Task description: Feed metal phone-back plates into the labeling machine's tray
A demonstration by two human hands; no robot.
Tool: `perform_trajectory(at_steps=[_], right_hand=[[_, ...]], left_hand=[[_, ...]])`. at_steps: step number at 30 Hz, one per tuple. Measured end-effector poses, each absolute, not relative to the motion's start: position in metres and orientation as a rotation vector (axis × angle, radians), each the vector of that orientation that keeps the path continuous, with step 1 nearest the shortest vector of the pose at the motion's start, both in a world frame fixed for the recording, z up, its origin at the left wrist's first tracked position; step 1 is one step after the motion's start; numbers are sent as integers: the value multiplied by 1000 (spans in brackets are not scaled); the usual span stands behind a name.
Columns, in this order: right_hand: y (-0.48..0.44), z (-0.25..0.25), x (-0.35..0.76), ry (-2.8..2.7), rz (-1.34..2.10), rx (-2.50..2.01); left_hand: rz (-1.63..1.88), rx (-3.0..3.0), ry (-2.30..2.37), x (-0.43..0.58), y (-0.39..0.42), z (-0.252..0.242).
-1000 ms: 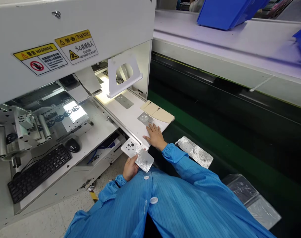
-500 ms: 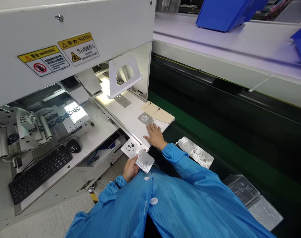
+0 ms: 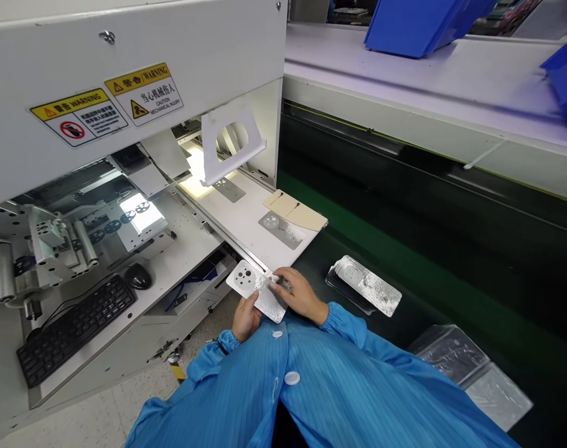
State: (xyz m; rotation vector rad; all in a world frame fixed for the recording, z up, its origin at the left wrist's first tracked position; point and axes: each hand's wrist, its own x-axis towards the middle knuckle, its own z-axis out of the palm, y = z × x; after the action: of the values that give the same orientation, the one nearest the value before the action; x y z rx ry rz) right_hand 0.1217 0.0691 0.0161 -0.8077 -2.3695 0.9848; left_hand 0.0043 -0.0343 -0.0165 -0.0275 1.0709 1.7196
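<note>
Low in front of my blue smock, my left hand pinches the lower edge of a silver phone back cover with round camera holes. My right hand is at the cover's right edge, thumb and fingers bent together on it. Another phone back cover lies flat on the white machine bed, beside a cream-coloured pad. Farther in, a third cover lies partly beneath a white bracket.
Right of me, a stack of phone covers and clear plastic bags lie on a dark green conveyor belt. A keyboard and mouse sit on the machine's left ledge. Blue bins stand on the shelf above.
My right hand has left the cover on the machine bed and come back toward me, to the cover in my left hand. The left hand has barely moved.
</note>
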Motion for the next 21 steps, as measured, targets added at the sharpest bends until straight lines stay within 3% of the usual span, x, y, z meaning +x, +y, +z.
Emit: perform_trajectory(at_steps=[6, 21], right_hand=[[52, 13, 147, -2296, 1086, -808], [39, 14, 176, -2427, 923, -953]], left_hand=[[1675, 15, 1060, 15, -28, -13], [1347, 311, 843, 40, -23, -8]])
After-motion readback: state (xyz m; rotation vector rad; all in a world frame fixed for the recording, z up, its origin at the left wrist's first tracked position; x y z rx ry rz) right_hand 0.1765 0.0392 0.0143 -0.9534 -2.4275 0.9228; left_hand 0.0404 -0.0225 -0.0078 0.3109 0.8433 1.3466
